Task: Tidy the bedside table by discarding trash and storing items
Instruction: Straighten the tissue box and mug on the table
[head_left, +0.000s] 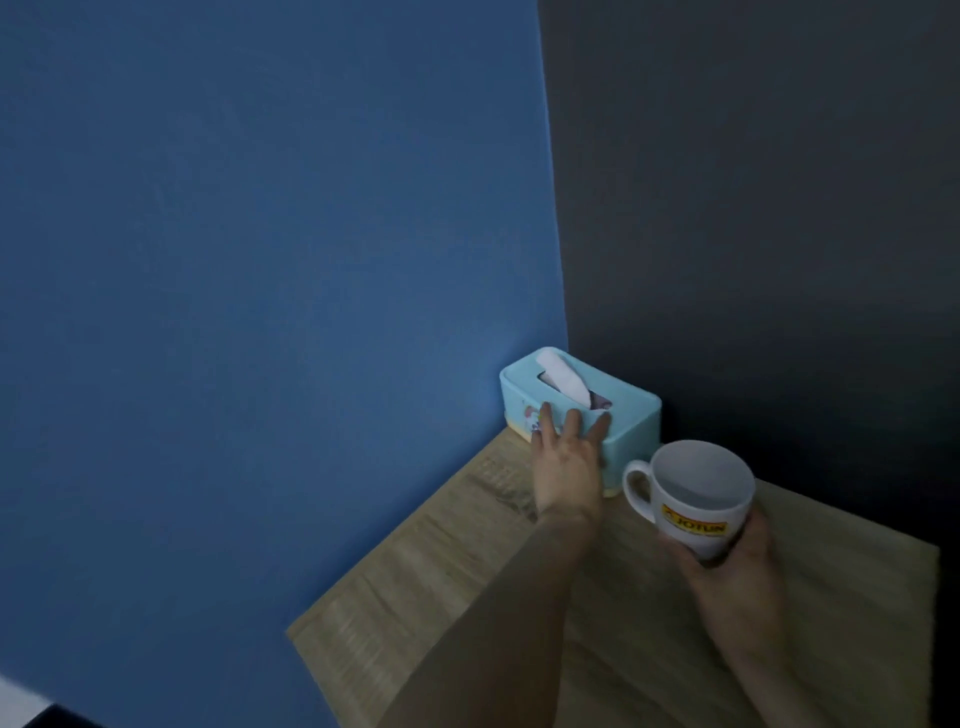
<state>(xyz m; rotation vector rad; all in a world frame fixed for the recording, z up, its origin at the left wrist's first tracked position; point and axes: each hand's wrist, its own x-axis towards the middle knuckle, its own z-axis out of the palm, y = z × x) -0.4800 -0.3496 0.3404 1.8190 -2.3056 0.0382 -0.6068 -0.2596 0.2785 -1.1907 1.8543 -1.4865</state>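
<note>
My left hand (569, 457) and right hand (737, 566) are bare, without rings, watch or gloves. Both forearms, running in from the lower right of the frame, are uncovered, with no sleeve.

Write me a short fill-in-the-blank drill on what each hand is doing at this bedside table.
1. The right hand holds a white ceramic mug by its ____.
2. The left hand rests its fingers on the light blue plastic ____ box.
3. That box sits on the wooden table in the ____ where the blue and dark walls meet.
4. The mug's handle points toward the ____ hand.

Missing words: base; tissue; corner; left
</note>
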